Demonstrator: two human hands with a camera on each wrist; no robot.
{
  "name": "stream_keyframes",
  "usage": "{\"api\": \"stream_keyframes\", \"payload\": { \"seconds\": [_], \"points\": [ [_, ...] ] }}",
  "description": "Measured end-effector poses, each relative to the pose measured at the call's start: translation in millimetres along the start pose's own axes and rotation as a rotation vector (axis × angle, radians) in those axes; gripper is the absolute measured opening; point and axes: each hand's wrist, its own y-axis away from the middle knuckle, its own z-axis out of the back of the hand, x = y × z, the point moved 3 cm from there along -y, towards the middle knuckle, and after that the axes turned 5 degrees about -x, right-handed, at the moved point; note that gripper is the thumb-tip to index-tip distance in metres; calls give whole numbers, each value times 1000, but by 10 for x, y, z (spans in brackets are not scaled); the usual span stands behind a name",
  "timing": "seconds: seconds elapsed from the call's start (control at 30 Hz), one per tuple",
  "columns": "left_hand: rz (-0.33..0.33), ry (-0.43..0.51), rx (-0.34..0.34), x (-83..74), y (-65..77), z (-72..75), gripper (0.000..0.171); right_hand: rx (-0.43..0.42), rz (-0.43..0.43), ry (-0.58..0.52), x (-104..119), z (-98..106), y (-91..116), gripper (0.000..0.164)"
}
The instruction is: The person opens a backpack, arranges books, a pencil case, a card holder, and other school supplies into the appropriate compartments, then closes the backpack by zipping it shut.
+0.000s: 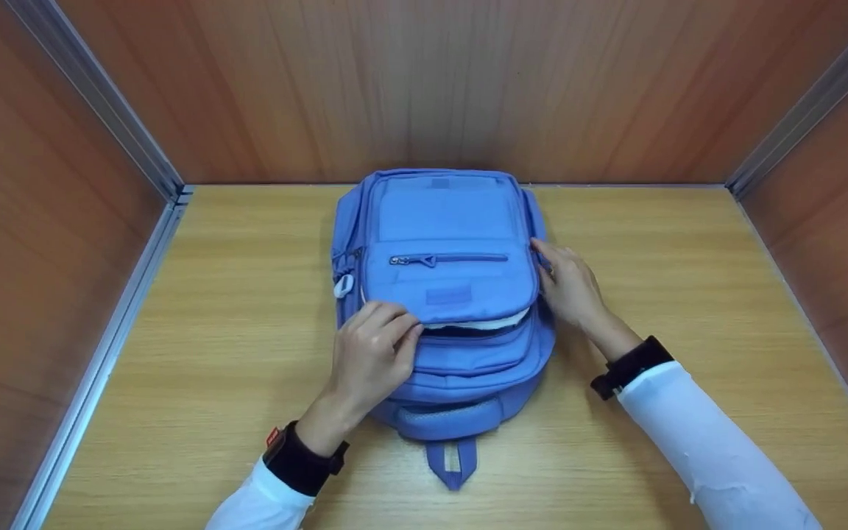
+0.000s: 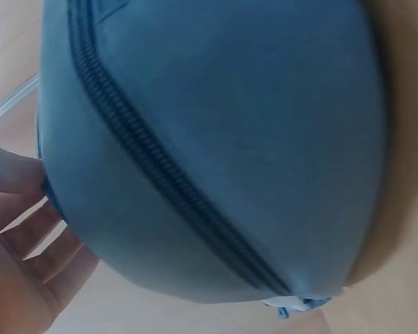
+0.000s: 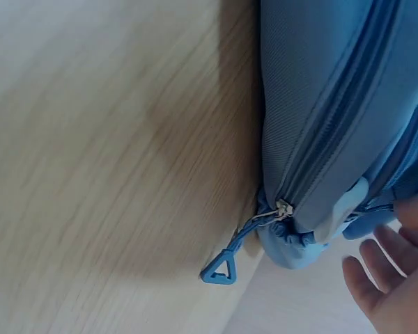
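Observation:
A blue backpack [image 1: 442,217] lies on its back, its carry loop [image 1: 466,467] pointing toward me. Its front pocket is partly unzipped along the near edge, where a strip of white lining [image 1: 490,322] and a dark gap show. My left hand [image 1: 374,350] pinches the near left edge of that pocket's flap [image 1: 468,294]. At the bag's right side, my right hand [image 1: 573,287] pinches a zipper pull [image 3: 382,207] between thumb and finger, its other fingers loosely spread. In the right wrist view, another zipper pull [image 3: 219,268], triangular and blue, hangs from the side.
The backpack rests on a light wooden table [image 1: 247,316]. Wooden panels stand behind it [image 1: 431,88] and at both sides, joined by metal strips [image 1: 111,96]. A small white loop [image 1: 344,285] hangs on the bag's left side.

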Motion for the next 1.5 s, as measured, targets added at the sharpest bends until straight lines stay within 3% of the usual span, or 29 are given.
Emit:
{"api": "stream_keyframes", "payload": {
  "seconds": [0.13,0.47,0.83,1.0,1.5],
  "points": [
    [-11,-27,30,15,93,-14,5,31,-13,-10,-21,-76,-53,36],
    [-21,-79,61,31,130,-123,8,-64,-35,-39,-52,68,14,18],
    [-11,-127,71,60,78,-212,5,-133,96,27,91,313,212,10],
    [-4,-119,60,71,66,-218,5,-139,117,46,195,364,314,7],
    [5,-108,48,96,53,-242,8,-257,264,5,427,418,770,18]
  ]
}}
